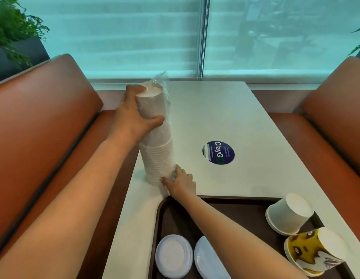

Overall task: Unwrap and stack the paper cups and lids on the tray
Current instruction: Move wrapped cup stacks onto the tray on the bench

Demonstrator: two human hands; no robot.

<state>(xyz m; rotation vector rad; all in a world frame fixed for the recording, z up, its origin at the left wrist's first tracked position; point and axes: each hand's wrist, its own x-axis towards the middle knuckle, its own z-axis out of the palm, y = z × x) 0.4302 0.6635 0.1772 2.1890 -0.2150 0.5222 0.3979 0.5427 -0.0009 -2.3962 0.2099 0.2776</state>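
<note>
A tall stack of white paper cups (158,150) in clear plastic wrap stands upside down on the white table (225,121), near its left edge. My left hand (132,115) grips the top of the stack. My right hand (180,182) pinches the plastic wrap at the stack's base. A dark brown tray (231,210) lies at the near edge. On it sit two piles of white lids (173,255), a short stack of white cups (287,215) upside down, and a yellow patterned cup stack (314,251) upside down.
Orange-brown bench seats (40,121) flank the table on both sides. A round blue sticker (218,152) marks the tabletop's middle. A window with blinds (118,37) runs behind, and a potted plant (12,33) stands at far left.
</note>
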